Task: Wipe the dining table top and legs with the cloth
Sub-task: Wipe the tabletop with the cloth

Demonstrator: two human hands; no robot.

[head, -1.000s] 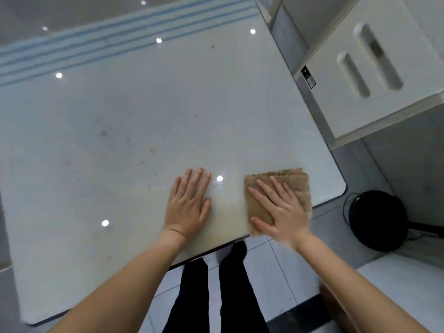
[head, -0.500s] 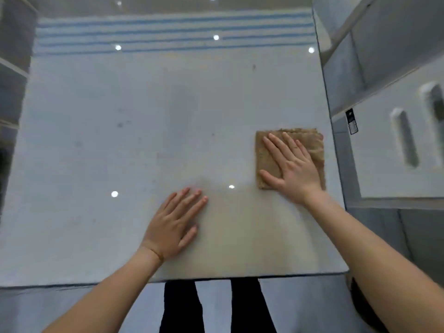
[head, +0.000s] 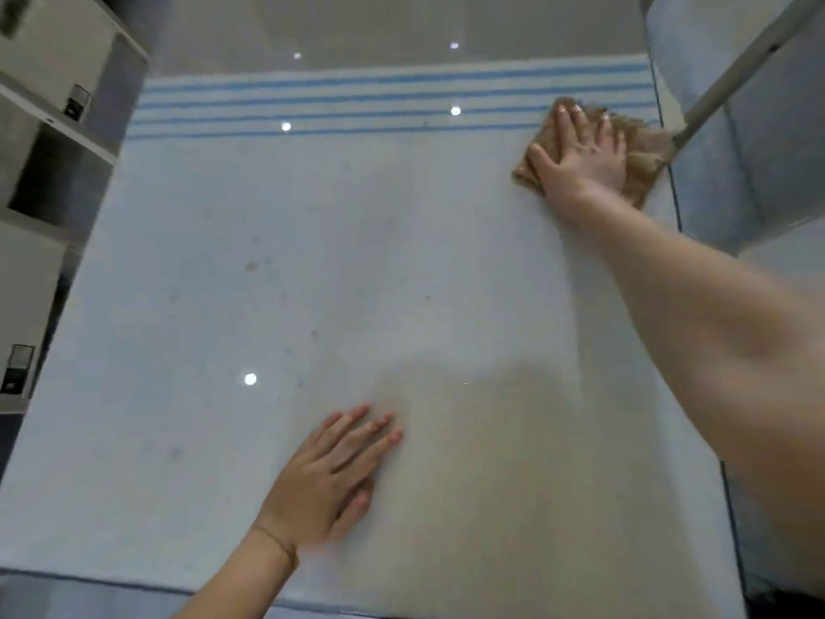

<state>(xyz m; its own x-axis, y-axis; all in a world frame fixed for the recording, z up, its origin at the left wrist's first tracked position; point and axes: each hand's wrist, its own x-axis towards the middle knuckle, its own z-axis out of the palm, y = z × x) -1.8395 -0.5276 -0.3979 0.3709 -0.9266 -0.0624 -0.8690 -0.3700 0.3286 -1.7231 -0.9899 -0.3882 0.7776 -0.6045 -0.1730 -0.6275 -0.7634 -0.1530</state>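
Note:
The glossy white dining table top [head: 357,261] fills the view, with blue stripes along its far edge and several small brown spots near the middle. A folded tan cloth [head: 643,158] lies at the far right corner. My right hand [head: 580,158] presses flat on the cloth with straight, spread fingers, arm stretched out. My left hand [head: 330,475] rests flat on the table near the front edge, fingers straight. The table legs are hidden.
A white shelf unit [head: 49,127] stands to the left of the table. On the right, a pale chair or cabinet frame with a slanted white bar [head: 732,78] stands close to the table's right edge.
My right hand has slid the cloth from the near right part of the table away to the far right corner. My left hand stays flat near the front edge.

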